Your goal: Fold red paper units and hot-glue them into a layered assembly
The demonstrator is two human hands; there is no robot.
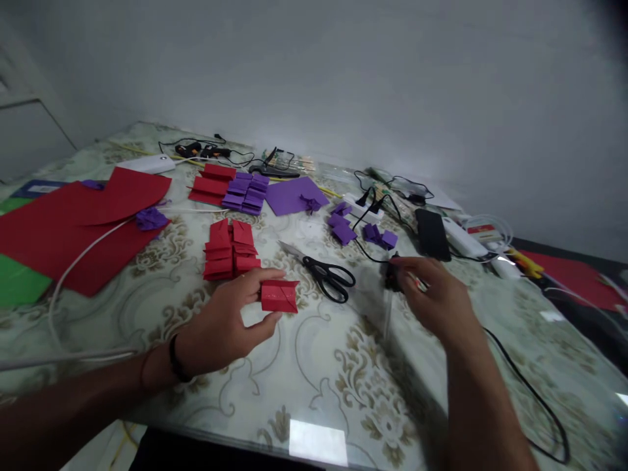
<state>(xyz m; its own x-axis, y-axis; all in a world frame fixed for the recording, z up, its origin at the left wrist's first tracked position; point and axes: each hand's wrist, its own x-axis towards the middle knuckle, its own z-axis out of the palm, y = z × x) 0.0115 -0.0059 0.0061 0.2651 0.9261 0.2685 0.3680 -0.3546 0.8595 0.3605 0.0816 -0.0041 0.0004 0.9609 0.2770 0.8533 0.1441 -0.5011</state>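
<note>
- the left hand (223,320), with a black band (177,360) at its wrist, pinches a small folded red paper piece (279,296) between the thumb on its near side and a finger on its far side; whether the piece touches the table is hard to tell.
- that piece lies near the front middle of the glossy cream table covering with brown floral scrolls (314,366), its upper face glinting.
- the right hand (439,294) is raised on the other side, thumb and fingers closed around a dark, blurred object (392,275); its exact shape cannot be told.
- between the hands, a pair of black-handled metal scissors (328,280) lies with its blades apart from the red piece, pointing away to the left.
- just beyond the left hand sits a cluster of folded red paper pieces (230,252).
- farther back, a block of folded purple paper pieces (245,193) lies beside a flat purple paper sheet (284,196).
- a black rectangular phone (432,235) lies beyond the right hand.
</note>
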